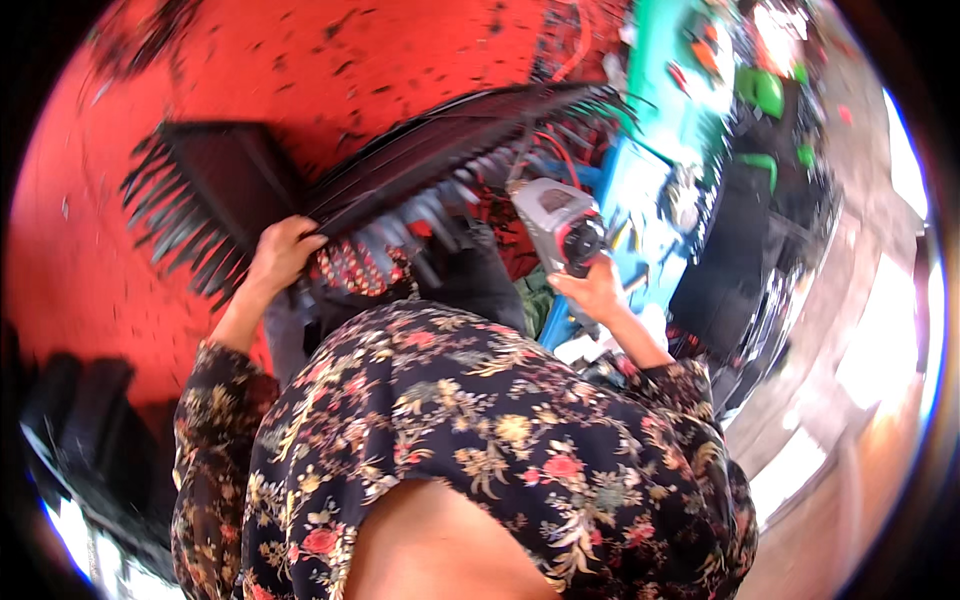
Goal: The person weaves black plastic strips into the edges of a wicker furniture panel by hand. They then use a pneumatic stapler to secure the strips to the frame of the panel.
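My left hand [285,257] is closed on the near edge of a long black panel [420,150], around the corner where its two sections meet. Dark strips stick out like fringe along the panel's edges, and part of it is smeared by motion. My right hand [592,287] grips a grey handheld tool [550,212] with a black round knob on its near end. The tool's far end points up and left, close to the panel's right part; whether it touches the panel I cannot tell.
A red surface [260,60] scattered with black scraps spreads out at the left and back. To the right stands a blue-green bench [640,200] with small items on it. Black pieces [725,270] are stacked beyond it. More dark pieces [90,410] lie at lower left.
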The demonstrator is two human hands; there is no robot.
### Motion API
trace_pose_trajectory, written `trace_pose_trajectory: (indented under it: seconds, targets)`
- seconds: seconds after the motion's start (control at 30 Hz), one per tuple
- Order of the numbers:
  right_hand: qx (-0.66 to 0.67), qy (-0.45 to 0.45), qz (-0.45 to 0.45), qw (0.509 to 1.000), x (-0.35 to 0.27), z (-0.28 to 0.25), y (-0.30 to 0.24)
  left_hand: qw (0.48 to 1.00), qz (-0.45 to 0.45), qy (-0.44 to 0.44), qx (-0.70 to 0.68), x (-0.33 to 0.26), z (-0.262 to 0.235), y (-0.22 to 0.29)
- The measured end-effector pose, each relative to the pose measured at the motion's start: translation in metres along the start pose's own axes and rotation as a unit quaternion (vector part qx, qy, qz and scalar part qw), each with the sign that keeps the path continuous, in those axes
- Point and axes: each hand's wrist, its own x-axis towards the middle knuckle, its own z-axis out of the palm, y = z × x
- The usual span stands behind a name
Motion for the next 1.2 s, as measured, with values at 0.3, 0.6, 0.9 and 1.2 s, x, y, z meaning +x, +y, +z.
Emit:
trace_pose_trajectory:
  seconds: [0.3,0.6,0.9,1.2]
  targets:
    - [0.250,0.218,0.052,0.942,-0.005,0.017,0.088,0.994,0.026,-0.026,0.099,0.009,-0.118,0.008]
    - [0.385,0.290,-0.067,0.873,0.096,0.075,0.151,0.988,0.014,0.006,0.152,0.031,-0.209,0.008]
    - [0.460,0.249,-0.089,0.848,0.083,0.101,0.126,0.970,0.047,0.031,0.238,-0.006,-0.345,0.038]
    - [0.241,0.416,-0.117,0.869,0.066,-0.040,0.090,0.969,0.190,0.095,0.122,0.004,-0.338,-0.032]
